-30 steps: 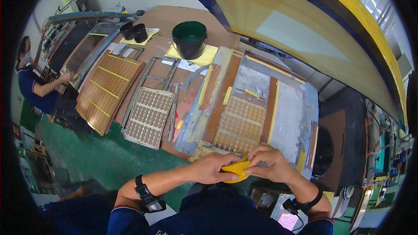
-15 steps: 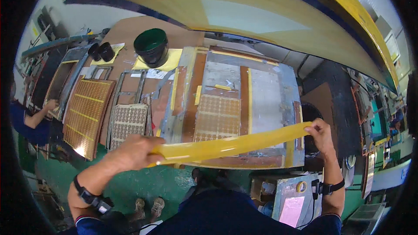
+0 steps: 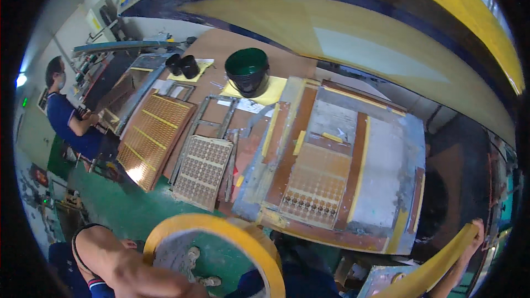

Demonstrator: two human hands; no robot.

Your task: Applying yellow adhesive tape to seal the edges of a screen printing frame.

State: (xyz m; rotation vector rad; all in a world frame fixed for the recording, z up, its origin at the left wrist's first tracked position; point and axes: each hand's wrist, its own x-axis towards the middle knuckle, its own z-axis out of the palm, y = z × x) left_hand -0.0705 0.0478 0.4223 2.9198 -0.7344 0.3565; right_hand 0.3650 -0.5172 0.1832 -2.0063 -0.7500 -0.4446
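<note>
At the lower left my left hand (image 3: 157, 281) is closed against a large yellow ring (image 3: 212, 222) that looks like a roll of wide tape. Its fingers run partly out of view, and the green floor shows through the ring. Far to the right, my right hand (image 3: 473, 241) pinches the upper end of a glossy yellow tape strip (image 3: 436, 270). The strip slants down and leaves the picture at the bottom, so its link to the ring is hidden. Ahead of me lies the worktable (image 3: 381, 154), bearing a sheet with rows of round patterns (image 3: 317, 182).
A large yellow-edged screen frame (image 3: 386, 0) is raised above the table. A black bucket with green inside (image 3: 247, 74) and small black cups (image 3: 189, 67) stand behind. Patterned panels (image 3: 154, 132) lean at left. A co-worker (image 3: 72, 116) works at the far left.
The strip stretched across the table has swung down and right with my right hand. My left hand has dropped lower left, where the ring now shows. The view has turned leftward.
</note>
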